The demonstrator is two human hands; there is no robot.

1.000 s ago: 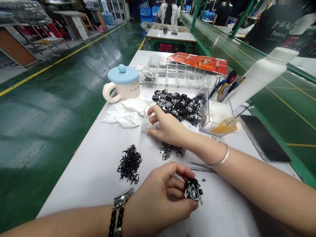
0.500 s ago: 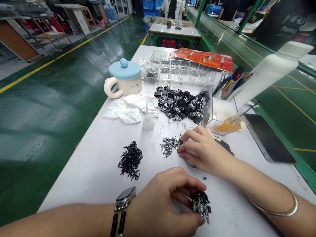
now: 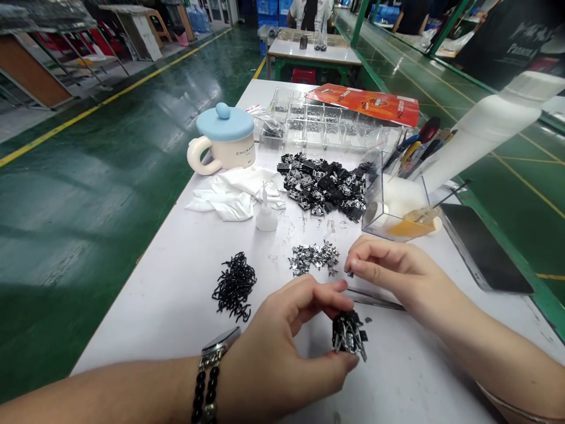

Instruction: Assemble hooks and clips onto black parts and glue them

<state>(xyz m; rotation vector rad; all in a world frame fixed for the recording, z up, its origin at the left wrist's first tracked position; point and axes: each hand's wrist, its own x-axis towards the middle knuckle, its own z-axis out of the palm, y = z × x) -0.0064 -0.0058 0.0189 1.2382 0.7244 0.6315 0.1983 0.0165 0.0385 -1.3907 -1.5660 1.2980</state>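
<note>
My left hand (image 3: 293,347) grips a small black-and-silver mechanism (image 3: 348,334) between thumb and fingers, its metal prongs pointing down toward me. My right hand (image 3: 392,265) is closed in a pinch on a tiny dark metal piece (image 3: 349,273), too small to name. Just left of those fingertips lies a pile of small silver metal parts (image 3: 314,258). Beneath the right hand runs a thin dark-edged flat object (image 3: 374,299), mostly covered. A heap of short black curved pieces (image 3: 235,285) rests left of both hands. Farther back is a mound of similar black-and-silver mechanisms (image 3: 324,184).
A small squeeze bottle (image 3: 266,217), white cloth (image 3: 229,197) and lidded mug (image 3: 227,144) stand at left. A clear tool holder (image 3: 397,221), white bottle (image 3: 489,129) and dark phone-like slab (image 3: 485,247) are at right. A compartment tray (image 3: 304,138) sits behind.
My right hand has lifted back from the silver parts toward the right, with a tiny piece in its fingertips. My left hand has raised the mechanism slightly up and left.
</note>
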